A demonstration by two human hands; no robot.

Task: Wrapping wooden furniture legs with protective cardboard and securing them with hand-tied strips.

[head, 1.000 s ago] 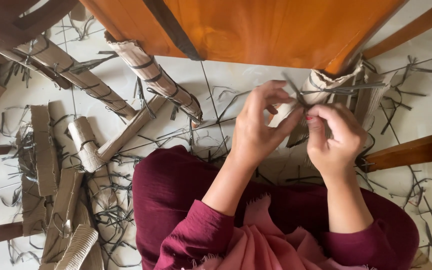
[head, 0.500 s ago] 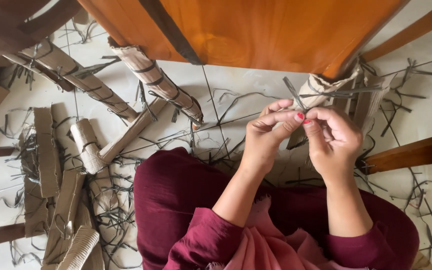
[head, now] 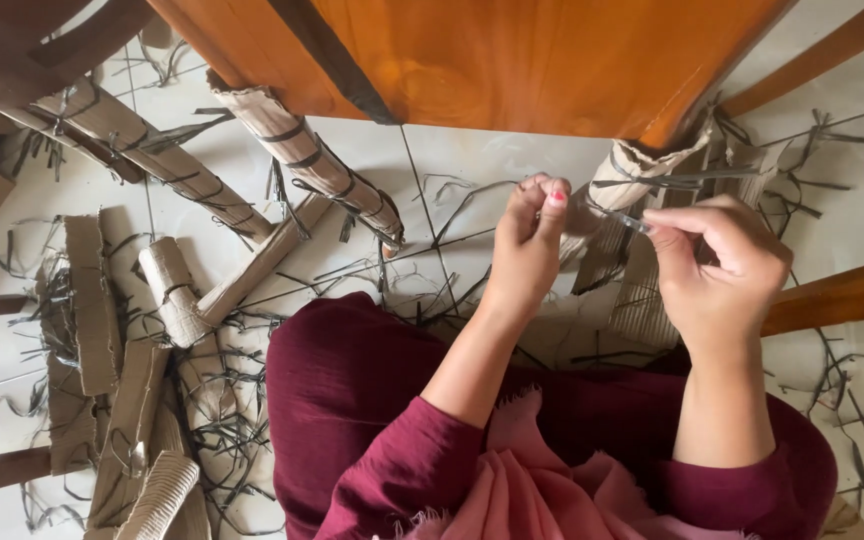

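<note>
The left hand point(head: 532, 235) and right hand point(head: 717, 265) are raised above the lap, each pinching one end of a thin strip point(head: 620, 219) stretched between them — fingertips pressed together on it. Just behind the strip stands a cardboard roll point(head: 632, 175) against the wooden chair point(head: 512, 60). More rolls point(head: 302, 160) and dark strips point(head: 222, 420) litter the tiled floor point(head: 472, 160).

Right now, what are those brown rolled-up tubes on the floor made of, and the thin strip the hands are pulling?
The rolled tubes look like corrugated cardboard: matte brown, with ribbed ridges showing on the flat pieces nearby. The thin strip between the left hand and right hand looks shiny and smooth, perhaps plastic strapping; too thin to be sure.
</note>
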